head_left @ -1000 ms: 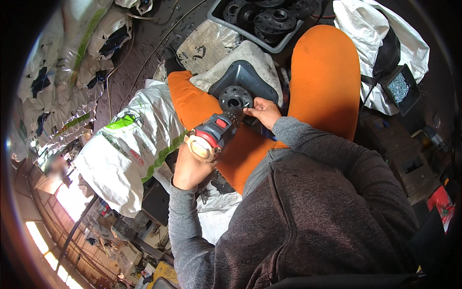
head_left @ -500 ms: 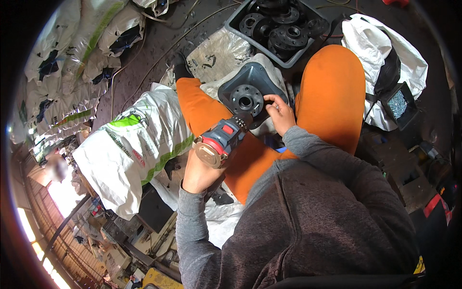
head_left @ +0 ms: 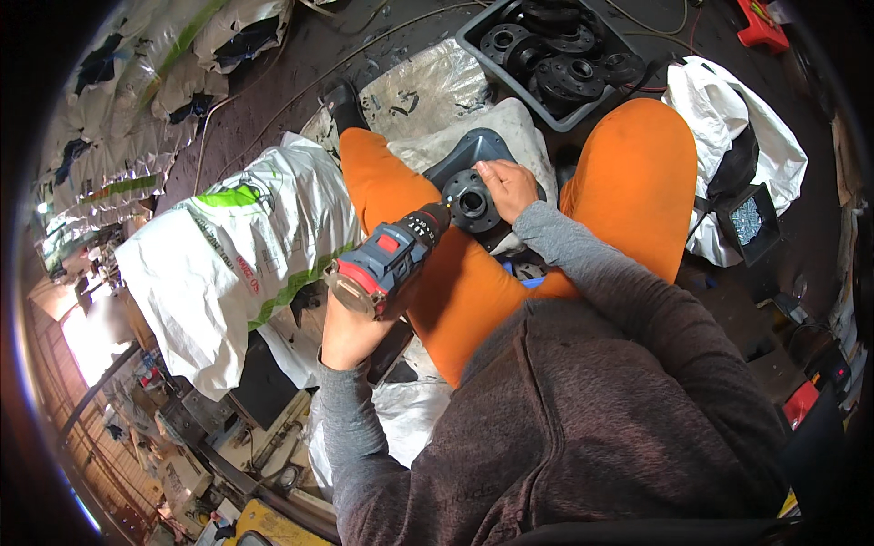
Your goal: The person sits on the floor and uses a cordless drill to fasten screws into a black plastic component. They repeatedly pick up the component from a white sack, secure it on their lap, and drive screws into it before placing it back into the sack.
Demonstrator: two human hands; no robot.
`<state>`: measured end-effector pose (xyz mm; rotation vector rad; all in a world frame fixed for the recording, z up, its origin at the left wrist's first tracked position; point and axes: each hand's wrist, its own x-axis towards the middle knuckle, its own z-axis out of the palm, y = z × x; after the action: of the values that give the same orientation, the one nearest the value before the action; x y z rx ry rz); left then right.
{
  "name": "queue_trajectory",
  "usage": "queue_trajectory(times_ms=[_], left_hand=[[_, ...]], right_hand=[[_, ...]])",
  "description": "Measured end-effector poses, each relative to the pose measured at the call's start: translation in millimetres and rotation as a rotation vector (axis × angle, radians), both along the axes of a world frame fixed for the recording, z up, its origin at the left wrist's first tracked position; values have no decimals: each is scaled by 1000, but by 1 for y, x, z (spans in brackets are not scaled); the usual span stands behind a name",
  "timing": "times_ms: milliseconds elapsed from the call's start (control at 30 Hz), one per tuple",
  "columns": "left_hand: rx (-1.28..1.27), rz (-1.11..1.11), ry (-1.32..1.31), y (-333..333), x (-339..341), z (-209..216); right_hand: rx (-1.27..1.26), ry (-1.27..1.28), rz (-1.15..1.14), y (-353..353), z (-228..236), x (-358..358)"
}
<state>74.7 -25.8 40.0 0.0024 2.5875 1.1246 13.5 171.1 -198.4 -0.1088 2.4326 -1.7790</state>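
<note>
- open room lies over the pale cloth [head_left: 513,130], between the black flange [head_left: 475,220] and grey crate [head_left: 563,123]
- the drill [head_left: 389,255] blocks the flange's lower-left side
- the right knee [head_left: 633,155] stands between the right hand [head_left: 512,189] and far-right white sack [head_left: 699,93]

Silvery bags [head_left: 137,118] crowded a dark floor [head_left: 300,64]
They lined its left edge; a red object [head_left: 763,27] lay toward its far right corner.

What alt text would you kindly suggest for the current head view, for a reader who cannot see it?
A person in orange trousers holds a power drill in the left grip, aimed at a round black flange, while the right grip touches the flange's rim. Ahead, a grey crate holds more black round parts.
</note>
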Motion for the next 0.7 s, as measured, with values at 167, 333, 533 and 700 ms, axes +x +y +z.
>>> queue_trajectory(times_ms=[167, 333, 533, 700], left_hand=[[-51, -17, -37, -5, 0, -7], [-96, -40, -91, -3, -10, -12], [-114, -87, -135, -4, -27, -21], [-104, -84, -240, -7, -46, -20]], right_hand=[[25, -147, 74, 2, 4, -2], [-28, -51, 23, 2, -3, 1], [-99, 22, -64, -1, -6, 6], [-87, 40, -53, 1, -8, 8]])
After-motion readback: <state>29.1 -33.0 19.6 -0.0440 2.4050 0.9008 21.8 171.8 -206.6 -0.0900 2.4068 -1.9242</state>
